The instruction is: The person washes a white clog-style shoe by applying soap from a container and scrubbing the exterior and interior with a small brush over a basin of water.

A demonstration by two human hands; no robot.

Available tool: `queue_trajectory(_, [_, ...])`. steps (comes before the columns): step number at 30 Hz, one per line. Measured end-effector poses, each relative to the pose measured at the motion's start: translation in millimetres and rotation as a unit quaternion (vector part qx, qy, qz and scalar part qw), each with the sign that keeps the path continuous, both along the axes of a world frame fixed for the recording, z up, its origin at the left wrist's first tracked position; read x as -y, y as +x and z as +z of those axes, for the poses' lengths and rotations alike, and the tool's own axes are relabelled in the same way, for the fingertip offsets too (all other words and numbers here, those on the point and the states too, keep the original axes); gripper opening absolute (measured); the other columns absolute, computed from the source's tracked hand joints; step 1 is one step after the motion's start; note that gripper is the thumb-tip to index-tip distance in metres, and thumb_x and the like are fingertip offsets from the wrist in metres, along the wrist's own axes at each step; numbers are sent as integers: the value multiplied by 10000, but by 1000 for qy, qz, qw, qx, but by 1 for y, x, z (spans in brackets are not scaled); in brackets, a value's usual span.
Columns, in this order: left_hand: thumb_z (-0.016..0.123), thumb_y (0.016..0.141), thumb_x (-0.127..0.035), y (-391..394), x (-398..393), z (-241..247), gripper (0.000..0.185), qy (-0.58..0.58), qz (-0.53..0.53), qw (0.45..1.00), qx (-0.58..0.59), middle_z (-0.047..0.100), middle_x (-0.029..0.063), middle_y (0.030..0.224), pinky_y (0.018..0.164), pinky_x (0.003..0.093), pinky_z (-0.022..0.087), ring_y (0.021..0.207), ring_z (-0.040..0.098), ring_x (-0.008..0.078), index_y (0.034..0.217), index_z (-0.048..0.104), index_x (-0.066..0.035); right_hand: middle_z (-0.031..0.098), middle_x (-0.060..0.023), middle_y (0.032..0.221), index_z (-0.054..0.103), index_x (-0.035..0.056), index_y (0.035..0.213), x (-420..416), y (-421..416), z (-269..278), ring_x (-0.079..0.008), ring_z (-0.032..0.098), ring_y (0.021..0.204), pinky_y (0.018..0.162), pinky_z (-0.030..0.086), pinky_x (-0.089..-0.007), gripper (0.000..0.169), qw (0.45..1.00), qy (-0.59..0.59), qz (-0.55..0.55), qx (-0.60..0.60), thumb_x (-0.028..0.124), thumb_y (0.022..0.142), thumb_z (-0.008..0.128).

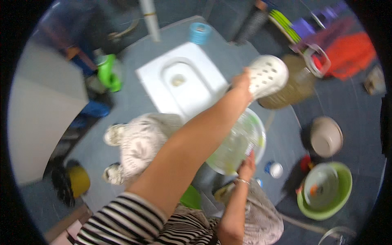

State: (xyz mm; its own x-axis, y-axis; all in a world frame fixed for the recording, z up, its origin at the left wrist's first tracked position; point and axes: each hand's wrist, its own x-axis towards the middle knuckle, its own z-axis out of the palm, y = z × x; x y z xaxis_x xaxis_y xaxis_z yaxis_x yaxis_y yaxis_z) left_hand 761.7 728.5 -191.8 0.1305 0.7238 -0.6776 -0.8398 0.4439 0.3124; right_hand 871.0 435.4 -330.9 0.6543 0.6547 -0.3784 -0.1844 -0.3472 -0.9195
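Observation:
A white perforated clog (269,75) is gripped in my left hand (242,83), my arm stretched across the view to the upper right. Below the clog sits a round basin (261,130) with a pale rim, holding clear water; my left forearm covers part of it. My right hand (247,167) is at the basin's near right side, closed around what looks like a small brush (250,148) with pale bristles, blurred. Behind the basin, a white squat toilet (150,76) is set in the floor. My knees, in patterned trousers (141,147), flank the basin.
A large brownish water jug (283,92) stands beyond the clog. On the right are a white bucket (326,137), a green basin (344,196) with a paler bowl inside, and a small white container (276,170). A green bottle (108,72) and a yellow bin (79,180) stand left.

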Motion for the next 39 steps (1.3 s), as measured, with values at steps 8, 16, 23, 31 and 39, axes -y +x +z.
queue_trajectory(8, [623, 726, -132, -208, -117, -25, 430, 106, -169, 816, -543, 646, 210, 953, 742, 446, 492, 875, 640, 328, 1077, 550, 106, 394, 65, 556, 508, 172, 1318, 0, -2, -4, -43, 304, 389, 342, 225, -211, 369, 996, -75, 44, -15, 186, 950, 507])
queue_trajectory(16, [658, 771, -21, -353, -63, -137, 424, -19, -170, 826, -538, 615, 245, 1027, 650, 402, 572, 843, 663, 317, 1119, 492, 156, 389, 63, 544, 514, 157, 1313, 12, 17, -44, -39, 258, 370, 330, 198, -210, 364, 987, -146, 69, 25, 176, 950, 502])
queue_trajectory(23, [718, 783, -181, -415, 31, -216, 503, -40, -217, 822, -525, 630, 125, 1001, 752, 279, 493, 841, 612, 191, 1167, 510, 68, 441, 82, 632, 514, 76, 1306, -4, 9, -41, -27, 327, 483, 413, 250, -199, 379, 983, -135, 120, -15, 126, 931, 543])
queue_trajectory(31, [579, 902, -131, -462, 197, -141, 223, 14, -312, 861, -401, 636, 11, 886, 683, 226, 480, 779, 590, 93, 1113, 606, -62, 567, 13, 762, 527, 67, 1290, 40, 59, -35, -71, 476, 605, 525, 385, -214, 368, 965, -171, 178, 86, 129, 928, 546])
queue_trajectory(39, [617, 797, -268, -415, 411, -182, 225, 73, -779, 400, -478, 670, 124, 811, 610, 399, 516, 738, 649, 264, 819, 699, -60, 618, -24, 900, 537, 64, 1280, 77, 34, -29, -108, 544, 734, 643, 440, -235, 360, 956, -192, 169, 146, 121, 924, 548])
